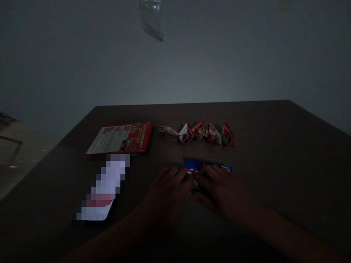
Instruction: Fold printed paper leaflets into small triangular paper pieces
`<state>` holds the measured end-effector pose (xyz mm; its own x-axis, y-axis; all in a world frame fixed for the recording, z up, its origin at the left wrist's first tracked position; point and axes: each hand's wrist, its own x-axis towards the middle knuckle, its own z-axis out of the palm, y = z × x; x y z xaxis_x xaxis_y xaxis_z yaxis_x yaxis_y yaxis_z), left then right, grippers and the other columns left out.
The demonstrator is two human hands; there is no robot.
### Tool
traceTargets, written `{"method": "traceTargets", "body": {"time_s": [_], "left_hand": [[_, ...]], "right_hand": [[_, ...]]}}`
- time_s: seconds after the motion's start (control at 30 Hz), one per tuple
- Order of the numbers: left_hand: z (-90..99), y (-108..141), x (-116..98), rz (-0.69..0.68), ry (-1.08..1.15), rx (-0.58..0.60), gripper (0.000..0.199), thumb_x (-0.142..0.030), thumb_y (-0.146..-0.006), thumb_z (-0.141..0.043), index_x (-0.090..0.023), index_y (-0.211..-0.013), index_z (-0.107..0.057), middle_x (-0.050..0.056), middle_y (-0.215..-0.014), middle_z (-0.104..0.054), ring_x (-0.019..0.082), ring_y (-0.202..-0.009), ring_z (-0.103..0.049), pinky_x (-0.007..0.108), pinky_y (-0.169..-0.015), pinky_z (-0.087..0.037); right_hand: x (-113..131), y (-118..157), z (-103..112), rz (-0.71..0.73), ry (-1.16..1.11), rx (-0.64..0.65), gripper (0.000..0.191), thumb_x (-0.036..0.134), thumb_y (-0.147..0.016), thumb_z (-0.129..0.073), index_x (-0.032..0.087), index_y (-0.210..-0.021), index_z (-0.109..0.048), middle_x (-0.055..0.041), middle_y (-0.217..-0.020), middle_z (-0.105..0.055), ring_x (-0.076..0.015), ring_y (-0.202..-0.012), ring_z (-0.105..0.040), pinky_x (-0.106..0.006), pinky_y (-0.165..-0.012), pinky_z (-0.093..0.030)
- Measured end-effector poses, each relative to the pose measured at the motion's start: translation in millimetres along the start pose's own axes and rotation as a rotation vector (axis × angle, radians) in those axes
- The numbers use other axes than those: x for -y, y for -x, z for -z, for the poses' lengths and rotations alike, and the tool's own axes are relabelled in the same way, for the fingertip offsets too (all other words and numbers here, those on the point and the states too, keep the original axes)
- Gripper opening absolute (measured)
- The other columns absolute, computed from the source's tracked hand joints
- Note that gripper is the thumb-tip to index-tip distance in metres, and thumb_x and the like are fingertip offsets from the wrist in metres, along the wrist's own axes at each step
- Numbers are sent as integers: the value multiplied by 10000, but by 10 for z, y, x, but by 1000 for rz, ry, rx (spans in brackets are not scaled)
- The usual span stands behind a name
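A flat blue printed piece (192, 163) lies on the dark table, partly hidden under both hands. My left hand (171, 188) is at its left edge, the fingers curled together beside a small red and white bit. From the right, my right hand (219, 182) rests over the piece, its fingers lowered onto it. The hands nearly meet at the middle. Dim light hides exactly what the left fingers grip.
Several small folded red and white papers (187, 133) stand in a row behind the hands. A red and white booklet or box (117, 139) lies at the left, with a lit phone (102, 212) in front. A clear plastic bag (150, 18) hangs against the wall.
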<state>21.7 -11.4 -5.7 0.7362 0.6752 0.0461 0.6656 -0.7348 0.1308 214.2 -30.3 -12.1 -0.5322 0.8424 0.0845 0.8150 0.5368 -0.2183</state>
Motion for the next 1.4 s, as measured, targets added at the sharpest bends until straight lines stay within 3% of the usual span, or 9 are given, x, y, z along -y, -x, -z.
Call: {"method": "traceTargets", "body": {"time_s": [0.3, 0.47, 0.8, 0.93, 1.0, 1.1, 1.23, 1.4], "left_hand": [[-36, 48, -18, 7, 69, -18, 326, -231, -871, -492, -211, -1196, -506, 119, -1247, -492, 289, -1106, -458, 461, -878, -411], [-87, 45, 39, 47, 118, -79, 407, -249, -861, -514, -143, -1250, -454, 112, -1232, -520, 266, -1103, -454, 448, -926, -383], [-69, 18, 33, 27, 153, -70, 287, -223, -861, -494, -165, -1140, -523, 102, -1174, -543, 257, -1076, -477, 431, -925, -387], [-67, 27, 41, 35, 157, -78, 274, -240, -865, -494, -165, -1126, -532, 98, -1178, -546, 260, -1084, -475, 434, -933, -378], [-54, 32, 53, 40, 165, -73, 266, -237, -862, -498, -165, -1115, -539, 92, -1175, -549, 257, -1087, -473, 427, -934, -376], [-27, 35, 65, 41, 175, -73, 260, -228, -856, -503, -155, -1101, -549, 88, -1172, -551, 252, -1084, -474, 422, -934, -374], [-3, 40, 63, 27, 179, -89, 247, -222, -852, -503, -149, -1081, -557, 92, -1155, -558, 253, -1070, -479, 424, -922, -380], [4, 56, 52, -2, 201, -109, 260, -231, -858, -504, -158, -1103, -551, 98, -1173, -551, 253, -1065, -486, 426, -920, -387]], "right_hand": [[3, 6, 1, 8, -9, -13, 416, 336, -871, -529, 167, -1251, -519, -125, -1041, -555, -270, -953, -521, -434, -802, -471], [-11, 4, 10, 6, -32, 17, 415, 344, -878, -516, 191, -1264, -508, -119, -1071, -547, -269, -984, -521, -436, -828, -469], [-90, 15, 22, 58, -85, 4, 328, 304, -878, -521, 206, -1189, -561, -91, -1027, -581, -238, -926, -548, -405, -798, -470], [-162, 37, 63, 81, -154, -153, 233, 276, -892, -505, 207, -1085, -616, -75, -999, -608, -203, -894, -561, -368, -811, -465], [-230, 46, 101, 45, -161, -269, 232, 274, -886, -518, 188, -1074, -624, -86, -1000, -613, -201, -904, -563, -359, -819, -468], [-362, 55, 153, -50, -127, -335, 242, 276, -870, -538, 168, -1064, -634, -107, -1019, -610, -222, -933, -564, -373, -822, -474], [-489, 48, 165, -77, -153, -215, 251, 182, -838, -531, 186, -1067, -632, -88, -989, -638, -218, -899, -597, -368, -795, -488], [-449, 10, 131, -94, -320, -136, 272, 142, -827, -513, 181, -1066, -637, -77, -938, -672, -190, -831, -633, -326, -764, -501]]}}
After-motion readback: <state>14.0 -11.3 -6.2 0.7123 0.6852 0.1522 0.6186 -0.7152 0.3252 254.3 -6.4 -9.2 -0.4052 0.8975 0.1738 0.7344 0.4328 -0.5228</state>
